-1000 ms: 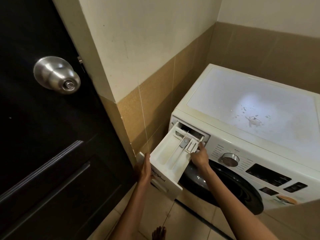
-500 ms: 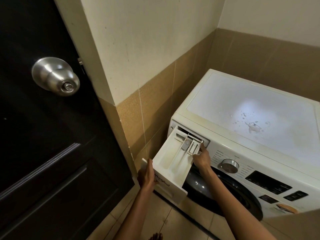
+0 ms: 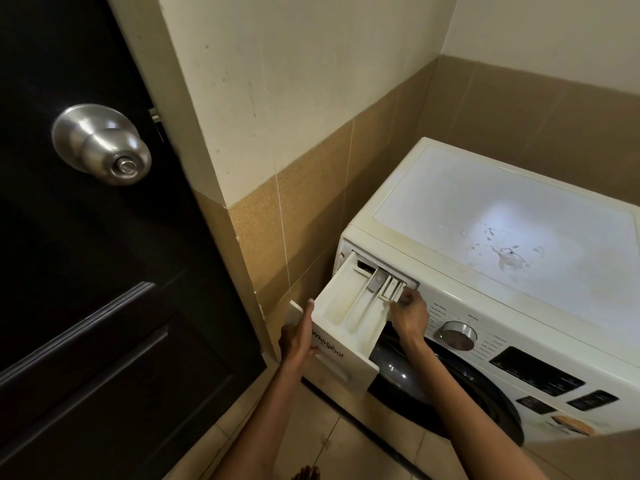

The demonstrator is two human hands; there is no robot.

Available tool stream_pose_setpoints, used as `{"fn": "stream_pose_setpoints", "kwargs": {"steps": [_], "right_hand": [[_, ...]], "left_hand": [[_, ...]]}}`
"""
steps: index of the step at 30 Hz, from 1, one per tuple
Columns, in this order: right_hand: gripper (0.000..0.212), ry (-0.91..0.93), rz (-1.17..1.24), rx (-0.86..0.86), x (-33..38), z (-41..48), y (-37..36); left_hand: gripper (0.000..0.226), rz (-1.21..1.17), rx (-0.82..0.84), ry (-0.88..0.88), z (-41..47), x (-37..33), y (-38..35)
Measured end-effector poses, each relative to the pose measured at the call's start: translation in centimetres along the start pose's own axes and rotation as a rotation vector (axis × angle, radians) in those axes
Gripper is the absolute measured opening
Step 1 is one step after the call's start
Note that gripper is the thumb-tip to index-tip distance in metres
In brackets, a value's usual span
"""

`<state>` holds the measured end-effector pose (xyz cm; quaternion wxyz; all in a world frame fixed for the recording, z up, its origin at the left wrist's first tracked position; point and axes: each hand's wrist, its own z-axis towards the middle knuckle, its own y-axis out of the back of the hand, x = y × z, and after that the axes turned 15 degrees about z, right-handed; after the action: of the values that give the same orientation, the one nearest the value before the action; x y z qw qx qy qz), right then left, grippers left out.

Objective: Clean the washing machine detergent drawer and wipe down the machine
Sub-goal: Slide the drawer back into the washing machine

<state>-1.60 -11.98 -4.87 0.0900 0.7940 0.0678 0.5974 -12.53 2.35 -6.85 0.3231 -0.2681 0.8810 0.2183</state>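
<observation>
A white front-loading washing machine [image 3: 502,237] stands in the corner, its top dusty with dried stains. Its white detergent drawer [image 3: 349,310] is pulled far out at the upper left of the front panel, tilted down toward me. My left hand [image 3: 299,337] grips the left end of the drawer's front face. At the drawer's inner right side my right hand [image 3: 410,315] rests, fingers curled on the small compartment insert next to the slot. A silver dial [image 3: 459,336] and dark display sit right of the drawer, above the dark round door [image 3: 450,393].
A dark wooden door [image 3: 86,306] with a steel knob [image 3: 102,143] stands open at the left, close to the drawer's end. Tan tiles and a cream wall [image 3: 294,98] run behind the machine. Tiled floor lies below my arms.
The view has shifted slightly, so the machine sits lower in frame. Both hands stay on the drawer; my right hand's fingers have moved a little further onto the insert.
</observation>
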Motion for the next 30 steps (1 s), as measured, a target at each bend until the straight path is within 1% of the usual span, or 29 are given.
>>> {"fn": "stream_pose_setpoints", "kwargs": {"steps": [2,5,8,11,13,15,18,19,20,22,25,30], "right_hand": [[0.036,-0.010,0.040,-0.025,0.0,0.1,0.4],[0.036,-0.002,0.020,0.027,-0.2,0.4,1.0],[0.039,0.022,-0.012,0.102,0.1,0.5,1.8],[0.051,0.070,-0.070,0.192,0.4,0.1,2.3],[0.059,0.137,-0.123,0.265,0.7,-0.6,2.8],[0.068,0.201,-0.198,0.377,1.0,-1.4,3.2],[0.085,0.277,-0.368,0.565,0.6,-2.5,3.0],[0.087,0.315,-0.432,0.598,0.3,-2.8,2.8],[0.087,0.371,-0.503,0.597,0.1,-3.1,2.6],[0.083,0.466,-0.595,0.522,-0.3,-3.4,2.3],[0.081,0.504,-0.592,0.425,-0.6,-3.6,1.7],[0.073,0.548,-0.567,0.376,-0.8,-4.2,0.7]], "left_hand": [[0.065,-0.009,0.056,0.000,0.0,-0.6,-0.5],[0.072,-0.062,0.113,-0.027,0.3,-1.1,-1.0],[0.064,-0.138,0.147,-0.037,0.7,-1.5,-1.7],[0.055,-0.164,0.154,-0.026,0.9,-2.0,-2.0],[0.055,-0.172,0.155,-0.008,1.3,-2.0,-2.0],[0.056,-0.183,0.152,-0.010,1.3,-2.1,-1.9],[0.057,-0.203,0.159,-0.024,1.3,-1.8,-1.9],[0.055,-0.206,0.155,-0.028,1.2,-1.6,-1.9],[0.054,-0.203,0.151,-0.035,1.0,-1.4,-2.0],[0.054,-0.193,0.149,-0.039,1.1,-1.2,-2.3],[0.054,-0.195,0.141,-0.031,1.6,-1.7,-2.3],[0.055,-0.205,0.156,-0.027,1.7,-2.1,-2.4]]}}
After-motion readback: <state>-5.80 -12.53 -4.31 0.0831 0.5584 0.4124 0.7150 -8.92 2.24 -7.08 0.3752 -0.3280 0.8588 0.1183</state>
